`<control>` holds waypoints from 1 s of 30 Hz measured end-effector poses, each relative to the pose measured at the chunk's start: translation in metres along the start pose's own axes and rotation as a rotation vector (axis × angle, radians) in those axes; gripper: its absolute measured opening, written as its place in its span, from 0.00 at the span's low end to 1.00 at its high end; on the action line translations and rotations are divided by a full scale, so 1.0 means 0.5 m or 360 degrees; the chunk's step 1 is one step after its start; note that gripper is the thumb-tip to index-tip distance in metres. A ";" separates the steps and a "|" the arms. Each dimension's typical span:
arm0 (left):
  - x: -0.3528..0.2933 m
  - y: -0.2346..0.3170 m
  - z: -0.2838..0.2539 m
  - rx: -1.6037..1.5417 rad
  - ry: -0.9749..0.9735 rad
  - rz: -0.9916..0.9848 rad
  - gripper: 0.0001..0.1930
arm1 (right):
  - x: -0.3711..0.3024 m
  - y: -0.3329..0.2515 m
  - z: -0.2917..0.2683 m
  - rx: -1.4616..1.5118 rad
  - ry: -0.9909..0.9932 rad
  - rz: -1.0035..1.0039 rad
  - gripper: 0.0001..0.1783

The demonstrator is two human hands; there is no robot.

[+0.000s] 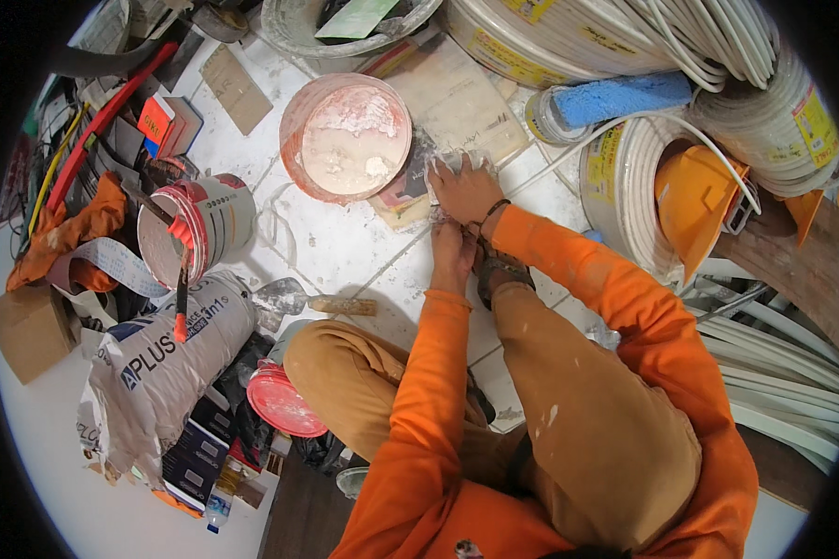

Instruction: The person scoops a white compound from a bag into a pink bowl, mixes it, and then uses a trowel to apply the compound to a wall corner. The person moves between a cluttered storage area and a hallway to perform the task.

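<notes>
I crouch on a white tiled floor in orange sleeves and tan trousers. My right hand point(466, 189), with a dark band at the wrist, presses down on a crumpled piece of clear whitish plastic point(457, 160) and grips it, next to a pink bucket point(350, 140) smeared with white plaster. Just below it, my left hand point(452, 247) touches the right wrist with curled fingers; what it holds is hidden. My sandalled foot point(501, 270) is beside the left hand.
A trowel point(284, 298) with a wooden handle lies left of my knee. A red and white bucket point(196, 224) lies on its side above a grey sack point(168, 354) and a red lid point(280, 401). White cable coils point(625, 37), an orange hard hat point(694, 200) and a blue roller point(615, 98) crowd the right.
</notes>
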State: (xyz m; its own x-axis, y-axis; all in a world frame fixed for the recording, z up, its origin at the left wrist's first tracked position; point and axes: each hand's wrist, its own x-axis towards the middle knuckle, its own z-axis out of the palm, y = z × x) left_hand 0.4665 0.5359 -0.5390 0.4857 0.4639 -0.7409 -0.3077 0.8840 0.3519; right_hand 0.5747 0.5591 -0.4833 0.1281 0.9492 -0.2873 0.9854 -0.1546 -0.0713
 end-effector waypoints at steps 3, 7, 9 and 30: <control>-0.001 -0.016 0.023 -0.0158 0.0013 -0.0129 0.18 | -0.033 -0.006 0.063 0.0143 -0.0017 0.0076 0.31; 0.004 0.011 -0.001 0.0282 0.0096 -0.0188 0.20 | -0.020 0.004 0.004 -0.0028 -0.0032 -0.0167 0.31; -0.006 0.002 0.007 0.0018 0.0039 -0.0114 0.20 | -0.011 0.002 0.000 -0.0060 -0.0043 -0.0098 0.31; -0.098 0.022 0.087 0.0819 -0.0076 0.0467 0.15 | -0.110 0.032 -0.124 0.0102 0.0185 -0.0101 0.30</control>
State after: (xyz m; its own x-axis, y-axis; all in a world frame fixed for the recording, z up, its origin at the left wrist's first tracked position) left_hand 0.4748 0.5257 -0.4742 0.4803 0.6845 -0.5484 -0.0040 0.6269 0.7791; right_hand 0.5906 0.5214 -0.4095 0.0816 0.9824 -0.1681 0.9832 -0.1070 -0.1479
